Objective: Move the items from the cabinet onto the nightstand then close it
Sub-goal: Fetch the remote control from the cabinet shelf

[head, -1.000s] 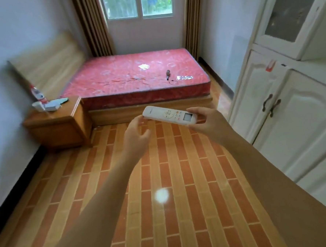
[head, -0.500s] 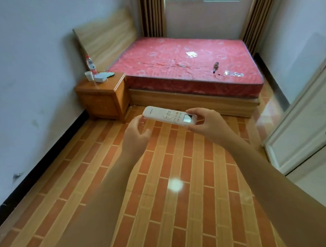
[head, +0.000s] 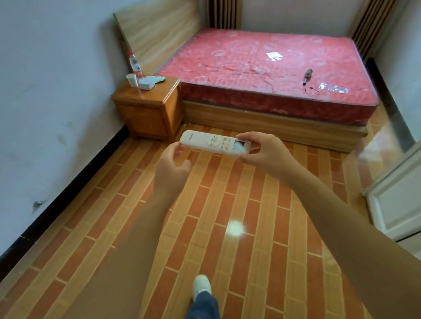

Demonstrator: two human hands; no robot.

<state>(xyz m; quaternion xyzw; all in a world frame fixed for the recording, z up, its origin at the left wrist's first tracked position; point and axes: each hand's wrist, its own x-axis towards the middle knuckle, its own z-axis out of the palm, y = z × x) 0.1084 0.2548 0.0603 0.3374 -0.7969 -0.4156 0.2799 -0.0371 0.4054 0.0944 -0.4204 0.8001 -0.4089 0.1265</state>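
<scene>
The remote (head: 214,145) is held in the air above the floor (head: 209,233), flat and sideways, in front of the nightstand (head: 150,113) but well apart from it. The right hand (head: 263,153) pinches its screen end, thumb under and fingers over the top edge. The left hand (head: 172,169) touches the other end with curled fingers; if it really grips, I cannot tell. The nightstand stands in the corner, its left side by the wall and its right side just beside the bed (head: 272,64). On its top, a cup (head: 131,79), a bottle (head: 134,64) and a box (head: 147,83) fill the back part; the front edge is bare. Between the hands and the nightstand the floor is open. At the right edge stands a white cabinet door (head: 404,196). One shoe (head: 201,285) is on the floor below.
</scene>
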